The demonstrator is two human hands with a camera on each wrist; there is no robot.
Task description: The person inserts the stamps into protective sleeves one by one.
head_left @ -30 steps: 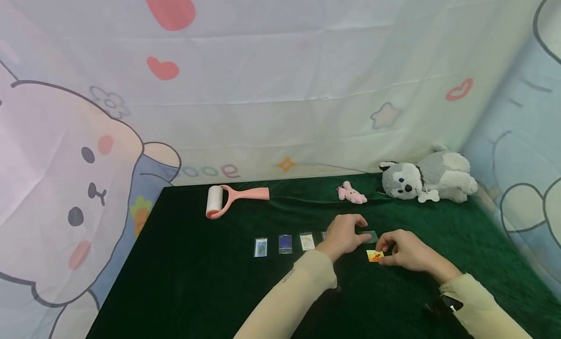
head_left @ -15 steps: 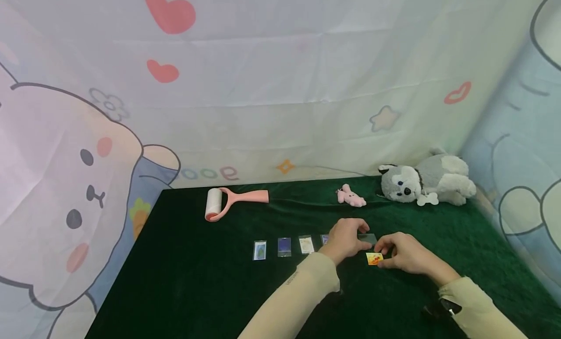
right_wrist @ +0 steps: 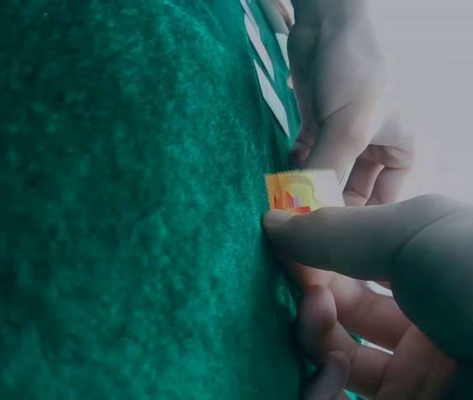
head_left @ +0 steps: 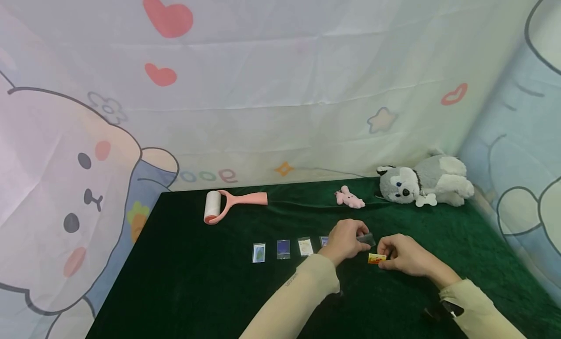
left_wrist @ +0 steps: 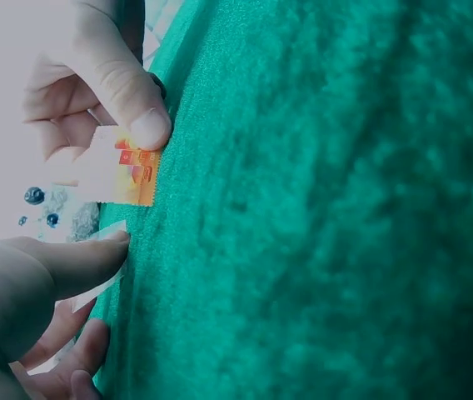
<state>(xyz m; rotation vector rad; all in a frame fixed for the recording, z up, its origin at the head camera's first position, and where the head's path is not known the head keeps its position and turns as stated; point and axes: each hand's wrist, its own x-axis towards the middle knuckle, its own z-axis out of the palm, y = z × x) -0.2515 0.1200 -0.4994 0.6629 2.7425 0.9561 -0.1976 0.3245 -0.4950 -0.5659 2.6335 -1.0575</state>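
Note:
My right hand [head_left: 405,254] pinches a small yellow-and-orange stamp [head_left: 376,258] with toothed edges between thumb and fingers. In the left wrist view the stamp [left_wrist: 132,175] stands raised off the cloth. Just left of it, my left hand [head_left: 344,239] pinches a small clear sleeve [head_left: 366,239], which is tilted up at the fingertips. A short gap separates the stamp and the sleeve. Left of my left hand, several sleeved stamps lie in a row: a greenish-blue one [head_left: 259,253], a dark blue one [head_left: 283,249], a pale one [head_left: 305,247] and a purplish one [head_left: 324,241], partly hidden by the hand.
A dark green cloth [head_left: 197,290] covers the table. Toward the back lie a pink-handled lint roller [head_left: 245,198], a small pink plush toy [head_left: 349,198] and a grey-and-white plush dog [head_left: 425,180]. A printed curtain [head_left: 263,85] hangs behind.
The clear sleeve has tilted up in my left fingers. The stamp in my right hand has tipped and moved very slightly right. The head view has shifted a little.

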